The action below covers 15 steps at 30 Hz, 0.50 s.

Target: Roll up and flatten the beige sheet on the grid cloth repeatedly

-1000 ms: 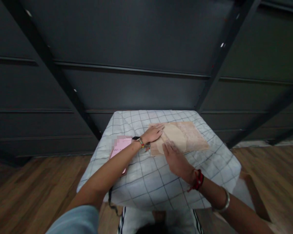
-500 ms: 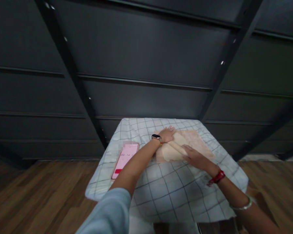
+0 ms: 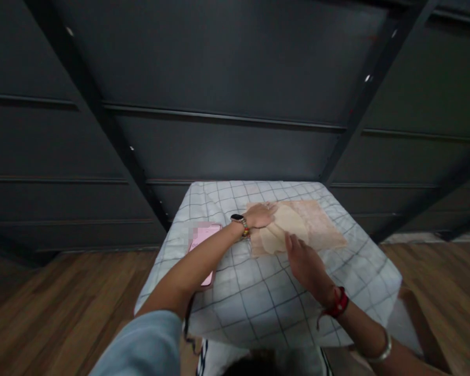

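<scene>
A thin, cream-coloured piece with rounded edges (image 3: 292, 219) lies on a pinkish patterned sheet (image 3: 325, 227). A raised fold runs across it between my hands. My left hand (image 3: 260, 215) lies flat on the left part of the cream piece with its fingers stretched out, a watch and a beaded bracelet at the wrist. My right hand (image 3: 306, 263) is at the near side, its fingertips closed together at the end of the fold. What lies between those fingertips is mostly hidden. A red band circles the right wrist.
A pink-screened phone (image 3: 207, 232) lies left on the checked white tablecloth (image 3: 254, 308), partly covered by my left forearm. A dark cable (image 3: 188, 318) hangs at the near left edge. Behind the table rises a dark panelled wall (image 3: 227, 141). A brown box-like thing (image 3: 423, 329) stands at lower right.
My right hand has drawn back left and nearer to me along the fold, uncovering more of the cream piece. The left hand stays flat on it. The camera view has shifted slightly.
</scene>
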### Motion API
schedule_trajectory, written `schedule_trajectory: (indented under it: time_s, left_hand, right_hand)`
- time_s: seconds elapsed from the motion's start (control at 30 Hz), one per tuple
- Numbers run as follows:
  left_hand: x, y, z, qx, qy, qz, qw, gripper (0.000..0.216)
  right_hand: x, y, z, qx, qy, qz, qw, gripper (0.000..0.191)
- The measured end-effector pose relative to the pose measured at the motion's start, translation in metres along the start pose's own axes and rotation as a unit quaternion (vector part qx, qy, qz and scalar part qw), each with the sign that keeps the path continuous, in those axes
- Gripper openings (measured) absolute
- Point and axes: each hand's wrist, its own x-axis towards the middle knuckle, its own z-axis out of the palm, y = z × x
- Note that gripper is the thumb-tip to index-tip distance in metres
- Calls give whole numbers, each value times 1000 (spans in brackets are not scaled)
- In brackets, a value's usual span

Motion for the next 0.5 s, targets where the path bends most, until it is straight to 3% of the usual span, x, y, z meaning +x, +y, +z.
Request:
schedule_trajectory:
  time_s: [0.13,0.3,0.4,0.5]
  left_hand:
    - [-21,-1,-2,37,-10,12,999,53]
    - [-41,2,-8,42,2,-3,999,54]
    - [-39,9,-13,59,-20,-22,998,53]
    - [-27,20,-19,68,-29,-28,997,53]
  right_hand:
    - [-3,-26,-8,-26,17,17,999,45]
    - [-11,-45,-17,-35,29,-11,999,43]
    - [-11,-32,-15,11,24,-29,999,49]
    - [-6,3,-5,102,18,-53,993,54]
